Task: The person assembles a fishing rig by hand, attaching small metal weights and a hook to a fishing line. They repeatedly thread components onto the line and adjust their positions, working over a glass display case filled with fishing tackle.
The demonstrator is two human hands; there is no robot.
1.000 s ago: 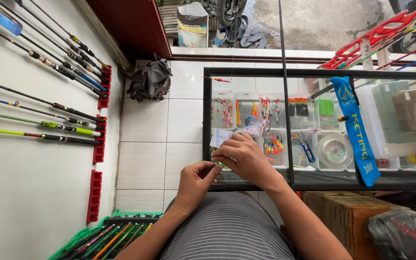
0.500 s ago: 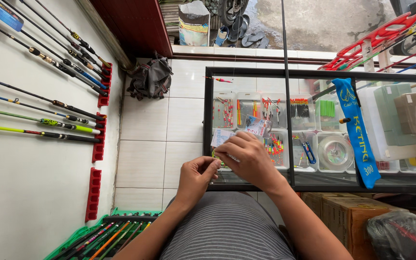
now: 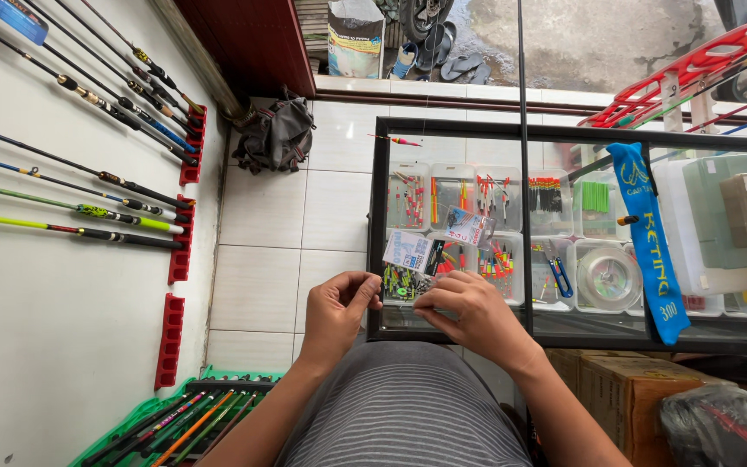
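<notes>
Up close, both hands meet just above the near edge of a glass case (image 3: 379,259). The left hand (image 3: 336,313) has its fingers curled narrow, thumb to forefinger, pinching something too small to tell. The right hand (image 3: 470,313) grips small packets (image 3: 425,251) that fan out toward the far side, over the glass. Rods (image 3: 71,186) hang on the left wall; a blue banner (image 3: 650,242) drapes at right.
</notes>
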